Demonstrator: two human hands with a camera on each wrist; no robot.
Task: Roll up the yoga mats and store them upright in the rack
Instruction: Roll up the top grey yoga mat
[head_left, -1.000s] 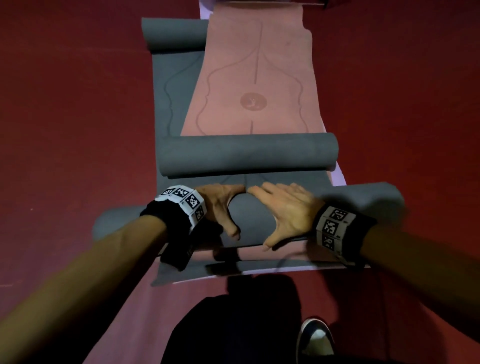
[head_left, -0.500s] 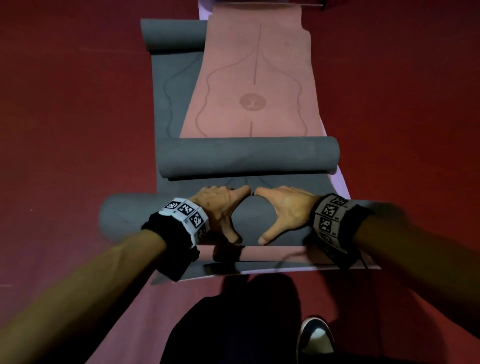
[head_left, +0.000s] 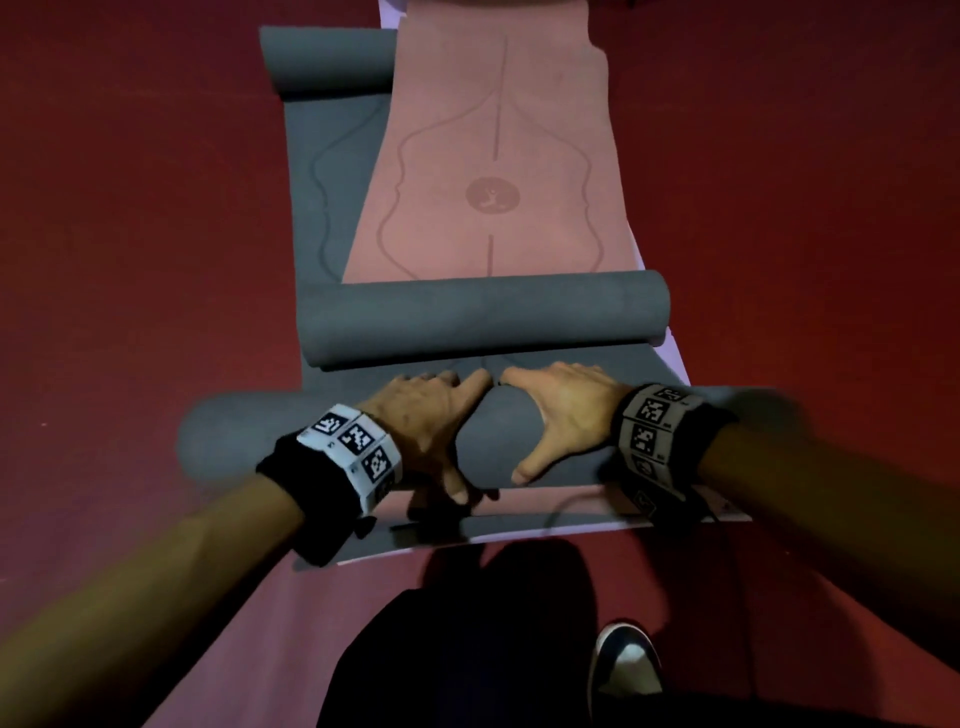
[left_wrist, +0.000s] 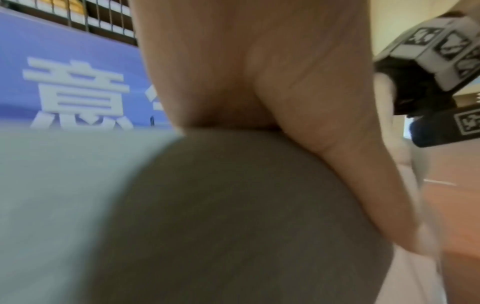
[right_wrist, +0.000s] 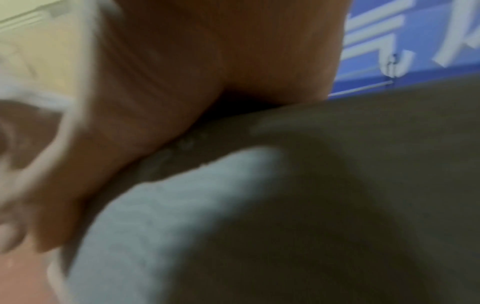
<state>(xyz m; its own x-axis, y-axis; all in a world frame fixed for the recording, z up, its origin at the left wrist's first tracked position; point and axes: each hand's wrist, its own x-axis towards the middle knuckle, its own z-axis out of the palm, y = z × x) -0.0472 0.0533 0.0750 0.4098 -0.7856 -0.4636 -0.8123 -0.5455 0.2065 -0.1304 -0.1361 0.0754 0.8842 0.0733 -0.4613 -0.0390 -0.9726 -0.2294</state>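
Step in hand: rolling the near grey roll (head_left: 483, 441) away from the body, along the flat grey mat (head_left: 337, 171) beneath it.

Left hand (head_left: 423, 423): palm down on top of the roll, fingers spread wide and nearly straight, thumb trailing down the near face; pressing, not gripping.

Right hand (head_left: 558, 415): mirrored beside it, fingers wide and flat over the crest, thumb down the near side; index tips almost touching.

Seen from the wrists: in both wrist views, palm skin laid against the curved grey surface, blurred.

Just changed: roll carried forward over the last second; hands moved up with it, index tips drawn closer together; strip of flat grey ahead of the fingertips now narrow.

Beyond the fingertips: second grey roll (head_left: 483, 322) lying crosswise, just ahead and apart; past that, the pink mat (head_left: 493, 156) spread flat, and a third grey roll (head_left: 327, 62) far ahead to the left.

Behind the thumbs: mat edges on the red floor (head_left: 130, 260); a shoe (head_left: 626, 660) below.

Meaning for the task: probably little flat length left before the two rolls meet; second roll likely in the way, needing shifting.

Rack: a metal grid at the top of the left wrist view, too blurred to call a rack; upright storage not yet begun.
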